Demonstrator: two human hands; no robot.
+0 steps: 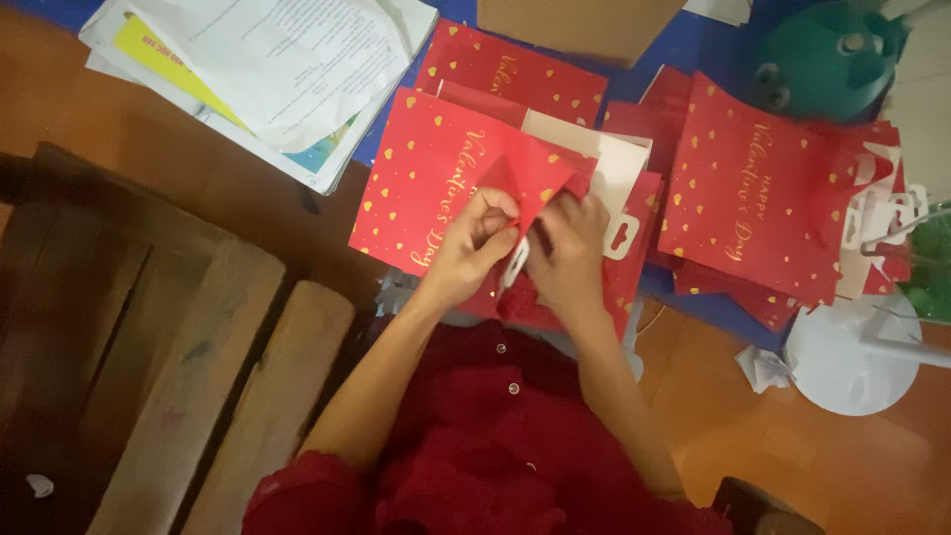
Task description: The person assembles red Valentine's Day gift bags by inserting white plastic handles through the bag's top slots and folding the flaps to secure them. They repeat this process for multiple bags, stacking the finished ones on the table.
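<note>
A: Two hands meet at centre. Left hand [474, 241] first: fingers curled, pinching the folded red flap of the red paper bag [436, 183] with gold hearts, which lies flat on the floor in front of the person.

B: And the right hand [573, 250], just beside it at 3 o'clock, is closed on the same fold, thumb pressing near a white die-cut handle piece [621, 234].

A: Looks like the folding step, creasing one bag's flap into shape.

B: I'd judge the next move needs a firm pinch along that crease, edges kept aligned.

A: At 10 o'clock, a stack of papers [267, 69]; at 9, wooden planks [198, 376].

B: Over at 2 o'clock, a pile of flat red bags [753, 198], beside a white round base [852, 362].
</note>
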